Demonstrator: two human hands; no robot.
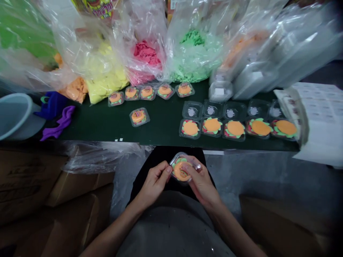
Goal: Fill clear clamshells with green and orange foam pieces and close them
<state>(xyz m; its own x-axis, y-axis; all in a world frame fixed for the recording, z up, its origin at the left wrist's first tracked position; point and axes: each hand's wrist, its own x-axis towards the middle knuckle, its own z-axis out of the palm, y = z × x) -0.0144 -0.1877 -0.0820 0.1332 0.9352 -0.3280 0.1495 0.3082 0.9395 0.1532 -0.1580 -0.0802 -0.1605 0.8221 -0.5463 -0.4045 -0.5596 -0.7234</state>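
1. Small clear plastic box (182, 169), holding an orange disc over green and red layers, held in front of the person's lap, below the near edge of the surface (166, 125).
2. Right hand (202, 184): fingers closed around the box from the right and beneath, grasping it.
3. Left hand (152, 184): fingers curled, thumb and fingertips pinching the left rim of the same box.
4. Open boxes (235, 130), five in a row on the right part of the surface, each filled with an orange disc; their clear lids lie flat just behind them.
5. Closed boxes (147, 92), five in a row farther back; one more closed box (139, 116) sits apart, nearer the edge.
6. Clear bags at the back of the surface: yellow pieces (105, 80), pink pieces (146, 57), green pieces (194, 53).
7. Stacks of empty boxes (257, 67) in bags at right.
8. Purple cloth (59, 123) and a pale tub (14, 114) at left.
9. Cardboard cartons (40, 182) on the floor, left.
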